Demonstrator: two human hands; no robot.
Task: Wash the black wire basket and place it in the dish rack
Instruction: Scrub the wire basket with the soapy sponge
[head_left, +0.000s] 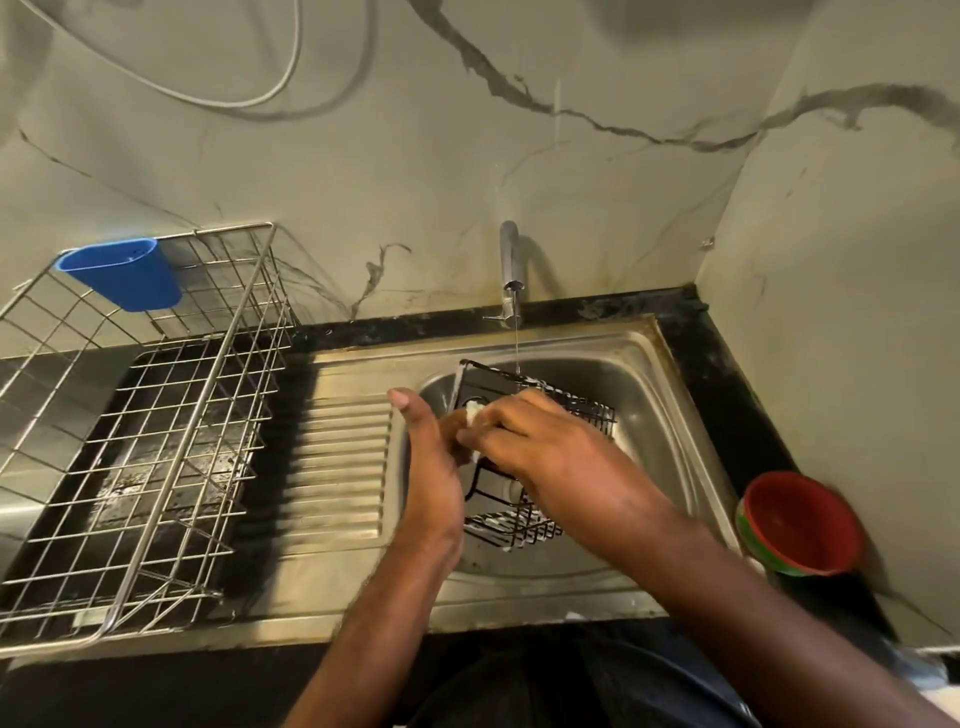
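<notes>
The desk (727, 374) is a dark stone top carrying a steel sink (654, 415) with a ribbed drainboard on its left. Far left stands the dish rack (156, 415), a silver wire frame with a blue cup (124, 280) hung on its far rim; no dishes show in it. At the far edge of the sink a tap (511, 275) lets a thin stream fall onto the far side of the black wire basket (524, 525), which is tilted over the sink bowl, between the two hands. A red bowl (802, 522) sits on the desk at the right, just beside the sink.

The left hand (431, 467) steadies the basket from its left side; its thumb points up, and its fingers are hidden behind the basket, so I cannot tell how tight that grip is. The right hand (550, 447) lies across the top of the basket, fingers curled round a pale, soapy scrub pad (471, 415) pressed against the wire.

The step in hand looks like scrubbing, with rinsing barely begun. The next move probably calls for turning the basket under the stream until the suds are gone, then carrying it left across the drainboard to the rack.
</notes>
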